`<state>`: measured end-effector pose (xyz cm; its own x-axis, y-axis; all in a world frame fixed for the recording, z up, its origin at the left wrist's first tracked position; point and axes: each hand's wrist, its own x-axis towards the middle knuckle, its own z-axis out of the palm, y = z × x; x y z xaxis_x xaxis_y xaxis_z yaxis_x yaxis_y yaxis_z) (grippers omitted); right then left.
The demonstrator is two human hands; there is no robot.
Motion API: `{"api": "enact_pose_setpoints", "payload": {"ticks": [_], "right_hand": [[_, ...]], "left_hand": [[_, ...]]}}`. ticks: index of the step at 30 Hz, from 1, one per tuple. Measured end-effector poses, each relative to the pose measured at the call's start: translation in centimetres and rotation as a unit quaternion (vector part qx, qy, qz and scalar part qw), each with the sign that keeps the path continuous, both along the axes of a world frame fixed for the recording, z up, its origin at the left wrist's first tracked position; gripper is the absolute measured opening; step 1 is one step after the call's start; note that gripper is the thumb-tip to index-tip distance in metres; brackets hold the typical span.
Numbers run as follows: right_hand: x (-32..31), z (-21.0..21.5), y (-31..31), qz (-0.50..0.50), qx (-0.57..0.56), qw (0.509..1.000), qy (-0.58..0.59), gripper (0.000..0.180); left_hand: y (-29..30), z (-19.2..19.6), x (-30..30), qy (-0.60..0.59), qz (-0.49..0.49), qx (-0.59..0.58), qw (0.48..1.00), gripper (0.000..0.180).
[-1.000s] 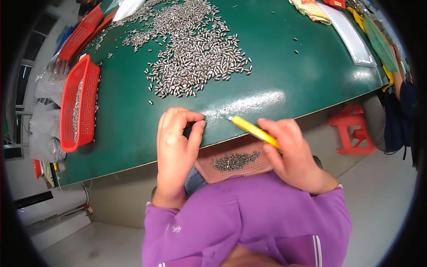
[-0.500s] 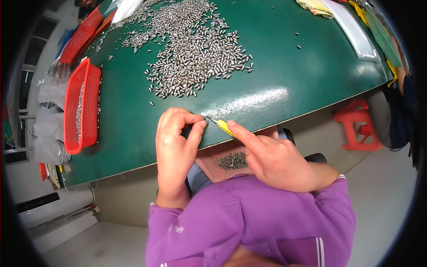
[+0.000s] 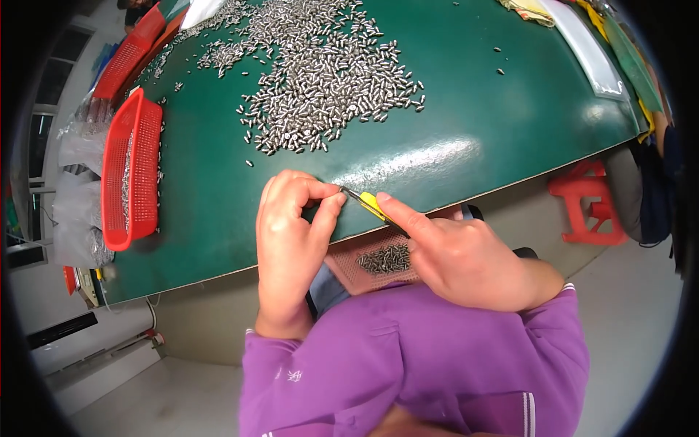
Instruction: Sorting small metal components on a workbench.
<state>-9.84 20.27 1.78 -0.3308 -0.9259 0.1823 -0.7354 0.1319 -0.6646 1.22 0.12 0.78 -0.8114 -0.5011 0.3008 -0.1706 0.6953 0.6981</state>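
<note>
My left hand [image 3: 287, 226] is closed in a pinch near the table's front edge, thumb against forefinger. What sits between those fingertips is too small and covered to make out. In my right hand [image 3: 473, 266] is a yellow and black utility knife [image 3: 370, 202], its index finger stretched along the handle. The blade end meets the left fingertips. Below my hands, at my lap, a pink mesh basket [image 3: 342, 268] holds small metal parts [image 3: 384, 259]; my right hand hides some of its right side. Beyond my hands lies a large heap of small silvery bullet-shaped metal parts [image 3: 331, 87].
The green tabletop [image 3: 451, 87] carries a red basket [image 3: 111, 182] with metal parts at left, another red basket [image 3: 127, 62] behind it, and clear plastic sheeting [image 3: 582, 51] at right. Clear plastic bags [image 3: 76, 211] hang left. A red stool [image 3: 588, 207] stands beyond the right edge.
The knife and my right hand have shifted slightly right, and the knife has rolled a little to show more black. My left hand keeps its pinch. The view has moved slightly.
</note>
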Motion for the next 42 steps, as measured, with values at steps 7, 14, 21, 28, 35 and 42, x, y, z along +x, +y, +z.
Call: {"api": "enact_pose_setpoints", "payload": {"ticks": [7, 14, 21, 28, 35, 42], "right_hand": [[-1.0, 1.9, -0.4, 0.021, 0.071, 0.996, -0.051, 0.072], [-1.7, 0.8, 0.2, -0.020, -0.027, 0.999, -0.032, 0.061], [-9.0, -1.1, 0.6, -0.294, -0.092, 0.927, 0.213, 0.052], [-10.1, -2.2, 0.3, -0.308, -0.130, 0.907, 0.256, 0.040], [-5.8, -3.0, 4.4, -0.135, -0.304, 0.916, 0.224, 0.035], [-4.0, -7.6, 7.8, -0.180, -0.214, 0.958, 0.071, 0.024]], "left_hand": [[-0.1, 0.1, 0.1, 0.003, -0.002, 0.005, 1.000, 0.015], [0.0, -0.2, 0.7, 0.012, 0.015, 0.056, 0.998, 0.010], [-0.7, -0.4, 1.8, 0.185, -0.127, 0.486, 0.845, 0.008], [-0.1, -0.6, 1.3, 0.199, -0.181, 0.621, 0.736, 0.013], [-0.2, -0.7, 1.6, 0.218, -0.173, 0.624, 0.730, 0.015], [-0.5, -0.8, 1.9, 0.226, -0.164, 0.566, 0.776, 0.013]]}}
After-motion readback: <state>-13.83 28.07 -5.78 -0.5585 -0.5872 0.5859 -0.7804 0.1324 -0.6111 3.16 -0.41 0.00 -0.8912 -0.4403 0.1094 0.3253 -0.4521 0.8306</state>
